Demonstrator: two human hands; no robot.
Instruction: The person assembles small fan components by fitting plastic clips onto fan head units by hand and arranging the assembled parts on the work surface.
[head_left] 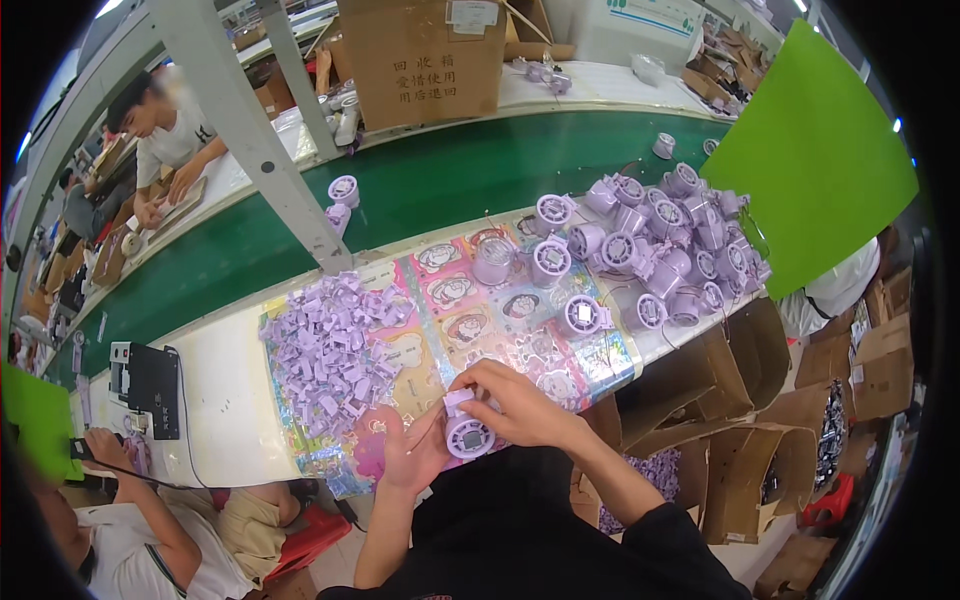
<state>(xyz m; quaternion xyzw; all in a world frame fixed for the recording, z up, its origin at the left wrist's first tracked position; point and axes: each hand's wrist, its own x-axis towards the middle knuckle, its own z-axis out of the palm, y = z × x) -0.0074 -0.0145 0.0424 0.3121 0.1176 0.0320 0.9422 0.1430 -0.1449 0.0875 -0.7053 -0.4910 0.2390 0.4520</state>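
Note:
Close to my body, over the table's front edge, is a lilac fan housing [470, 438] with a round slotted face and a square in its centre. My right hand [520, 405] is closed, thumb and fingers pinching a small lilac bracket [458, 400] at the housing's top. Against the housing's left side rests my left hand [415, 458], its thumb raised and its other fingers partly hidden behind the housing. A heap of small lilac brackets [335, 350] lies just beyond the left hand. Single fan housings [582, 314] stand on the colourful printed sheet [410, 375], ahead and to the right.
A big pile of lilac fan housings [665, 245] with thin wires covers the table's right end, beside a green panel [810, 160]. A green conveyor belt [430, 185] runs behind a metal post [270, 150]. Cardboard boxes [690, 390] stand below right. Co-workers sit at left.

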